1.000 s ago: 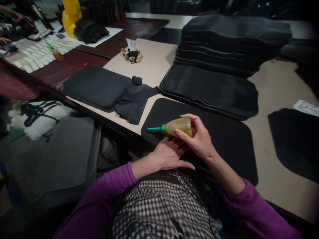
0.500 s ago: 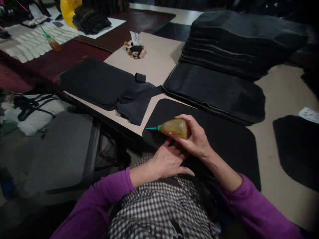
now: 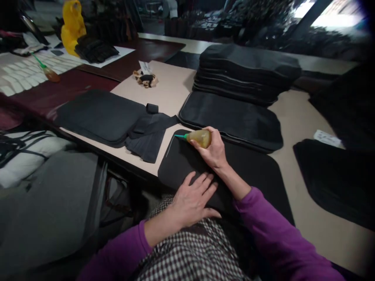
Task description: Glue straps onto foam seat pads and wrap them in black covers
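A black rounded panel point(image 3: 252, 168) lies flat at the near table edge in front of me. My right hand point(image 3: 215, 150) grips a small amber glue bottle point(image 3: 199, 137) with a green nozzle, its tip at the panel's far left corner. A thin pale line runs along the panel's left edge below the nozzle. My left hand point(image 3: 191, 199) lies flat with fingers spread on the panel's near edge.
A tall stack of black panels point(image 3: 249, 70) stands behind, with one flat panel point(image 3: 231, 119) before it. Black fabric pieces point(image 3: 117, 121) lie to the left, another black panel point(image 3: 336, 179) to the right. A second glue bottle point(image 3: 48, 72) and a yellow object point(image 3: 72, 25) sit far left.
My right hand has carried the bottle from the panel's near left up to its far left corner. My left hand has come out from under the right and spread flat on the panel.
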Motion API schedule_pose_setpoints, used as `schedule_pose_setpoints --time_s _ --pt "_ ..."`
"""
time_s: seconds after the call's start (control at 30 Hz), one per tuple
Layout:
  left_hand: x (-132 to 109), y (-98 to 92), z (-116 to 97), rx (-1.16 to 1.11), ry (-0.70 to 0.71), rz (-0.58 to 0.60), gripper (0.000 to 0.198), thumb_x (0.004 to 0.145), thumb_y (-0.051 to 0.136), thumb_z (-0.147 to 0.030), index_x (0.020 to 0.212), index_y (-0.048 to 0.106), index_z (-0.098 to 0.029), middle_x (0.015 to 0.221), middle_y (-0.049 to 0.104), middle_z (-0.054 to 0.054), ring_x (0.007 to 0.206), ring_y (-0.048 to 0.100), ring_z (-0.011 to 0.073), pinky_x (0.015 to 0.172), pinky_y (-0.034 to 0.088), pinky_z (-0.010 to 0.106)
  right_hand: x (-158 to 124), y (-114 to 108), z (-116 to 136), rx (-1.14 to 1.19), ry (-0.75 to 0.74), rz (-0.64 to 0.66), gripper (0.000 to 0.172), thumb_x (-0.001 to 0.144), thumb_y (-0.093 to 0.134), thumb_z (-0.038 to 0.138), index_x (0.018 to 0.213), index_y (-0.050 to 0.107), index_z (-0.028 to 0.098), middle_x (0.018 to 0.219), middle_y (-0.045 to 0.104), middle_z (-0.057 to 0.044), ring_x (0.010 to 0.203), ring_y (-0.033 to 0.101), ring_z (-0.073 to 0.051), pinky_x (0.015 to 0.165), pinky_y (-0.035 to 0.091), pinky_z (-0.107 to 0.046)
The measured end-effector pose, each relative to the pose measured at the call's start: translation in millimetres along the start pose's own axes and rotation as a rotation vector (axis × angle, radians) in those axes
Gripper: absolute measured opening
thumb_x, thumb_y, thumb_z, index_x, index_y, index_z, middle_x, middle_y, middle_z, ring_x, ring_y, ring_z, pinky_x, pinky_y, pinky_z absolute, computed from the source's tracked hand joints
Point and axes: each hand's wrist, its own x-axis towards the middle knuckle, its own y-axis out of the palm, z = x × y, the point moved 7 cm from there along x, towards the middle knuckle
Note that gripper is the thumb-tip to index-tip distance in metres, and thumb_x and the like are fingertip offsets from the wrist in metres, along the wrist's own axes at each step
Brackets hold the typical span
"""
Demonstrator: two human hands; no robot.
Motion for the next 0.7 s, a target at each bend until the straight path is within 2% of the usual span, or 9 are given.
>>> schedule_pose_setpoints --time_s 0.13,0.27,0.37,0.47,0.6,0.7 --pt "0.0 0.3 0.1 0.010 -0.003 0.021 0.084 0.103 0.022 -0.074 0.161 0.043 -0.017 0.171 0.040 0.011 0.160 0.032 0.0264 0.129 0.027 0.052 5.3 -8.8 -13.7 -0.078 0.041 -0.075 0.065 0.089 0.062 0.078 0.123 0.056 0.022 0.114 0.062 -0.012 0.104 0.062 -0.030 0.095 0.053 -0.046" --pt "0.3 1.5 -0.5 0.008 -0.013 0.031 0.082 0.103 0.023 -0.074 0.161 0.043 -0.019 0.172 0.037 0.010 0.160 0.033 0.0258 0.128 0.030 0.052 -2.8 -41.9 -26.8 -0.147 0.067 -0.118 0.062 0.090 0.062 0.076 0.122 0.057 0.022 0.115 0.063 -0.012 0.104 0.063 -0.030 0.093 0.054 -0.046" --pt "1.0 3.1 -0.5 0.011 -0.018 0.032 0.081 0.103 0.026 -0.074 0.162 0.042 -0.020 0.174 0.034 0.009 0.160 0.033 0.0259 0.127 0.030 0.053 -19.0 -82.5 -45.0 -0.216 0.104 -0.141 0.061 0.089 0.065 0.073 0.123 0.058 0.022 0.117 0.064 -0.012 0.105 0.064 -0.031 0.094 0.054 -0.045" --pt "1.9 4.4 -0.9 0.013 -0.011 0.034 0.080 0.103 0.029 -0.073 0.163 0.041 -0.021 0.174 0.033 0.009 0.160 0.033 0.0260 0.127 0.031 0.053 -44.8 -133.8 -71.8 -0.309 0.191 -0.189 0.064 0.087 0.068 0.073 0.124 0.058 0.022 0.119 0.065 -0.013 0.108 0.064 -0.032 0.095 0.054 -0.047" --pt "2.6 5.5 -1.7 0.028 -0.001 0.032 0.078 0.103 0.038 -0.070 0.164 0.040 -0.021 0.174 0.033 0.009 0.159 0.035 0.0279 0.126 0.033 0.054 -87.3 -206.5 -103.6 -0.423 0.310 -0.313 0.066 0.084 0.069 0.074 0.122 0.059 0.021 0.117 0.066 -0.013 0.109 0.064 -0.033 0.098 0.052 -0.048" --pt "2.4 6.6 -1.9 0.042 0.004 0.014 0.075 0.103 0.044 -0.067 0.163 0.041 -0.022 0.173 0.034 0.009 0.158 0.038 0.0299 0.125 0.033 0.055 -116.7 -249.6 -117.7 -0.478 0.385 -0.408 0.063 0.083 0.071 0.069 0.121 0.059 0.020 0.118 0.065 -0.012 0.109 0.064 -0.032 0.100 0.052 -0.048"
